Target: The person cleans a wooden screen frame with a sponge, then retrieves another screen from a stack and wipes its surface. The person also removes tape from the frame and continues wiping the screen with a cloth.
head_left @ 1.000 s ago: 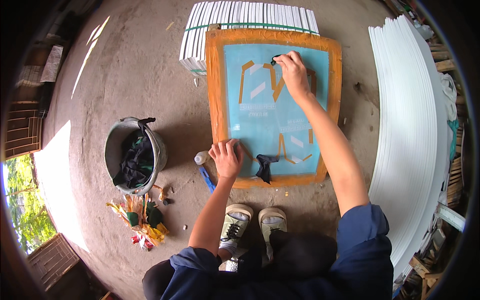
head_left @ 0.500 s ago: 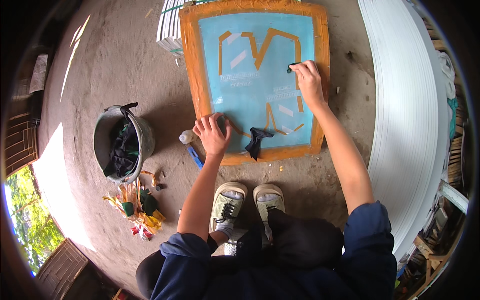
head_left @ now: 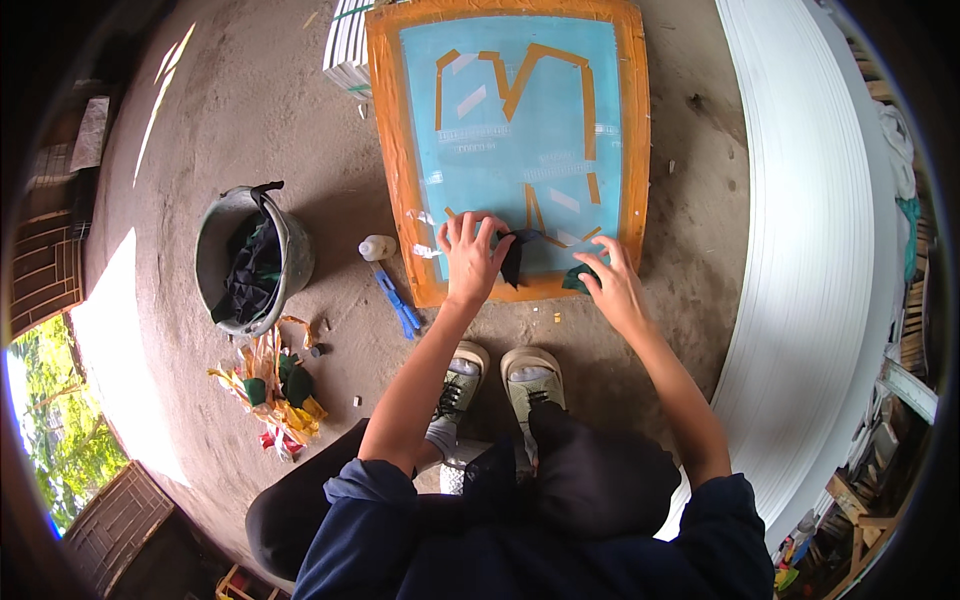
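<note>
My left hand (head_left: 472,258) is over the lower edge of a screen-printing frame (head_left: 385,120), fingers spread and bent. Its thumb and forefinger are at the edge of a black cloth (head_left: 513,262) that lies on the blue mesh (head_left: 480,185). At the lower right corner my right hand (head_left: 615,287) hovers with its fingers apart. By its thumb, on the frame's lower edge, lies a small dark green cloth (head_left: 576,278). Strips of brown tape (head_left: 588,115) outline shapes on the mesh, among pale stencil marks.
On the left stands a grey bucket (head_left: 300,260) of dark cloths. Near the frame lie a small white bottle (head_left: 377,248) and a blue cutter (head_left: 398,303). Crumpled scraps (head_left: 275,390) lie below the bucket. Stacked white sheets (head_left: 800,250) line the right side; another stack (head_left: 347,50) is behind the frame.
My right hand has come down from the upper right of the mesh to the lower right corner, bringing the green cloth. My left hand has shifted right from the frame's side to the black cloth.
</note>
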A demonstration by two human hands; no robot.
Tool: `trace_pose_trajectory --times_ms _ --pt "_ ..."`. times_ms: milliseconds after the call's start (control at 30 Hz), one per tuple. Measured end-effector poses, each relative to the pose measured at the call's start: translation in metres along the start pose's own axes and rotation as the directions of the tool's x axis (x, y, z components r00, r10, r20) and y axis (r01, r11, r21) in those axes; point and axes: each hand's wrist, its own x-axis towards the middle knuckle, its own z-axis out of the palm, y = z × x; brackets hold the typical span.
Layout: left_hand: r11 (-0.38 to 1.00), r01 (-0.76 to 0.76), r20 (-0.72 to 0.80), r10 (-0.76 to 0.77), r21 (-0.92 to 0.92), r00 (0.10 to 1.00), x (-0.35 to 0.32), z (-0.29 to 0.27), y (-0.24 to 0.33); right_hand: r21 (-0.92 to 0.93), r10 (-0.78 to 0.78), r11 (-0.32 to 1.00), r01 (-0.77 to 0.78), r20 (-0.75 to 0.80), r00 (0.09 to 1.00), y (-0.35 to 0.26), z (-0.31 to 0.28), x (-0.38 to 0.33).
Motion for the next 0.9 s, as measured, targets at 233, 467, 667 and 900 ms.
trace_pose_trajectory --times_ms 233,467,667,900 --pt "0.491 0.428 0.305 -0.313 -0.758 0.899 0.019 -0.02 0.038 0.888 0.265 0.339 -0.311 0.227 0.937 -0.049 0.002 0.044" --pt "0.521 0.475 0.266 -0.426 -0.709 0.865 0.006 -0.032 0.039 0.834 0.305 0.373 -0.406 0.303 0.903 -0.04 -0.005 0.062" --pt "0.839 0.438 -0.224 -0.517 -0.323 0.826 -0.038 -0.03 -0.01 0.207 0.219 0.972 -0.115 -0.599 0.77 0.025 -0.03 0.136" --pt "0.96 0.237 -0.228 -0.201 0.146 0.953 -0.032 -0.021 -0.045 -0.183 -0.213 0.969 0.164 -0.295 0.932 -0.018 0.07 0.098"
